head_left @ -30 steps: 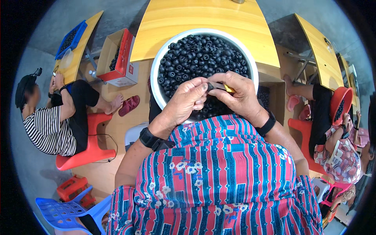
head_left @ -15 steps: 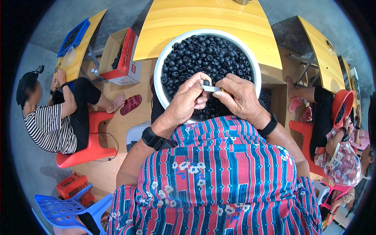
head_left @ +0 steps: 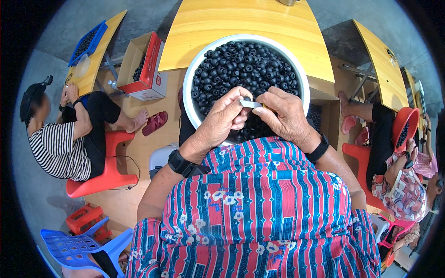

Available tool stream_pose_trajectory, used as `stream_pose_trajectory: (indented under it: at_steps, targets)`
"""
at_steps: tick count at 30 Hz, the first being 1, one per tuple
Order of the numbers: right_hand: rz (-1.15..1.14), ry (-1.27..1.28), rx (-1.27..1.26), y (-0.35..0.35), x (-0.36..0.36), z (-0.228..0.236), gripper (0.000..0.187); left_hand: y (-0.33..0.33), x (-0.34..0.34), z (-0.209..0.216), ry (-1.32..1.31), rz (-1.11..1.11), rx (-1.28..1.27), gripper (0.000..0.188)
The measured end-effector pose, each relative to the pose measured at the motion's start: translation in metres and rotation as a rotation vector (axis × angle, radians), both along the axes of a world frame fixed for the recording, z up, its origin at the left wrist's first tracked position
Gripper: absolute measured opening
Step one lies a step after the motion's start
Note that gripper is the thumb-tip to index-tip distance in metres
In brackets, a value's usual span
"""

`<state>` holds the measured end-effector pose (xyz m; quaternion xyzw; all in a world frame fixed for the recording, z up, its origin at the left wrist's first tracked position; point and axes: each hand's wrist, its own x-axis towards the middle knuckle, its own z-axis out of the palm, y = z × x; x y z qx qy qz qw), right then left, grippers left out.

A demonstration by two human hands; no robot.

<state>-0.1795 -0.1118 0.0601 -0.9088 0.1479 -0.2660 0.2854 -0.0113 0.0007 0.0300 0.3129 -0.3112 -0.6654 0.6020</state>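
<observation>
A large white basin [head_left: 187, 88] in front of my body is heaped with small round black pieces [head_left: 248, 65], many showing a hole. Over its near part, my left hand [head_left: 221, 119] pinches one black piece [head_left: 246, 98] between thumb and fingers. My right hand [head_left: 288, 116] grips a small knife [head_left: 251, 104] with a short flat metal blade. Only a bit of its yellow handle shows; the fingers hide the remainder. The blade points left and lies against or just beside the pinched piece; its exact contact is hidden.
A yellow wooden table [head_left: 250, 18] extends beyond the basin. A red carton [head_left: 147, 65] with black pieces stands to the left. One person [head_left: 60, 143] sits at the left, another [head_left: 398, 180] at the right with a red bowl [head_left: 406, 123]. A blue chair [head_left: 83, 250] stands lower left.
The blade has tilted slightly against the pinched piece, and less of that piece shows. Both hands stay nearly in the same place over the basin.
</observation>
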Motion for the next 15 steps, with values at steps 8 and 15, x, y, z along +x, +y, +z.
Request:
stream_pose_trajectory:
  at_steps: [8, 15]
  targets:
    - [-0.001, 0.001, -0.014, -0.0003, 0.0004, -0.0017, 0.021, 0.0008, -0.0004, 0.0014, 0.002, 0.012, 0.008, 0.027]
    - [0.003, 0.004, -0.009, -0.0003, 0.0009, -0.0003, 0.021, -0.0007, 0.0003, -0.0011, 0.014, -0.005, -0.005, 0.024]
